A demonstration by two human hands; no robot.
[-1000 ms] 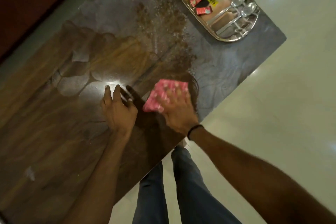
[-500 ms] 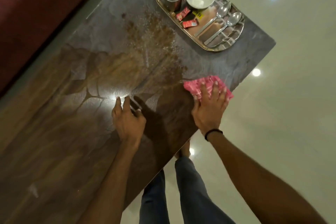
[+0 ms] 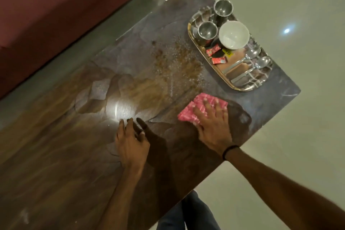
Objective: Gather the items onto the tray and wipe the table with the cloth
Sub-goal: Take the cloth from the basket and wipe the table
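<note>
Just short of the oblong steel tray [image 3: 194, 24], the right hand [image 3: 211, 127] is pressing a soft, limp pink folded cloth [image 3: 188, 113] flat on the dark stone-patterned worktop [image 3: 65, 155], fingers spread; it probably slides best palm-down. The left hand [image 3: 131, 144] is resting open, empty.

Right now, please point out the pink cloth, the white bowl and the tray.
pink cloth [image 3: 188, 112], head view, bare left part beside the hand.
white bowl [image 3: 233, 34], head view, inside bottom.
tray [image 3: 193, 22], head view, far left rim.
</note>
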